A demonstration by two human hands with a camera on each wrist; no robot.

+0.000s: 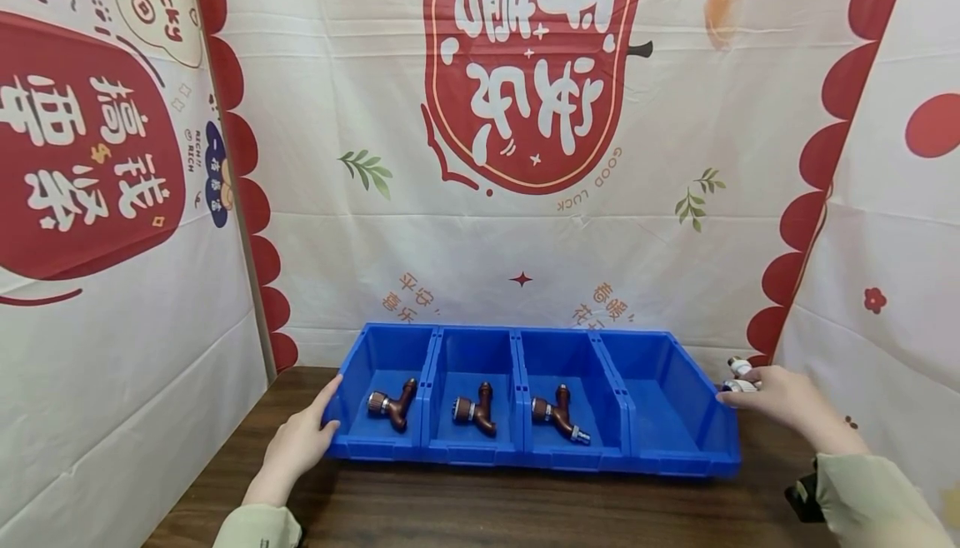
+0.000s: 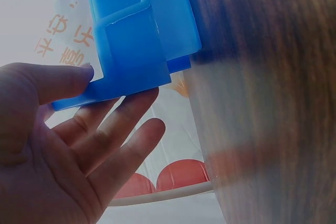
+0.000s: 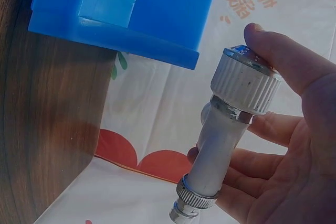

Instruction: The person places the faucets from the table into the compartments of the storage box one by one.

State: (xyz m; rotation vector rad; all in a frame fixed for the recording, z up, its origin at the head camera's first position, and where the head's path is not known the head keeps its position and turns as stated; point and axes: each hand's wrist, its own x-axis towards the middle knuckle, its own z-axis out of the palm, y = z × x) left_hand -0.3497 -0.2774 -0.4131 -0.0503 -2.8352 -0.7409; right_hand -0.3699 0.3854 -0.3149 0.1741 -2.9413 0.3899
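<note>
A blue four-compartment bin (image 1: pixel 667 465) sits on the table. At its left end my left hand (image 1: pixel 296 444) pinches the side wall, thumb on one face and fingers on the other in the left wrist view. My right hand (image 1: pixel 787 402) holds a white faucet (image 3: pixel 220 135) with chrome rings and a ribbed knob, just off the bin's right end. Brown faucets lie one each in three compartments: the left one (image 1: pixel 397 411), the second one (image 1: pixel 480 415) and the third one (image 1: pixel 561 416), which has a silver nozzle. The rightmost compartment (image 1: pixel 663 415) shows only its blue floor.
The dark wood table (image 1: pixel 450 506) extends in front of the bin. A printed cloth backdrop (image 1: pixel 480 256) rises right behind it. More cloth panels (image 1: pixel 135 381) stand at the left and right sides.
</note>
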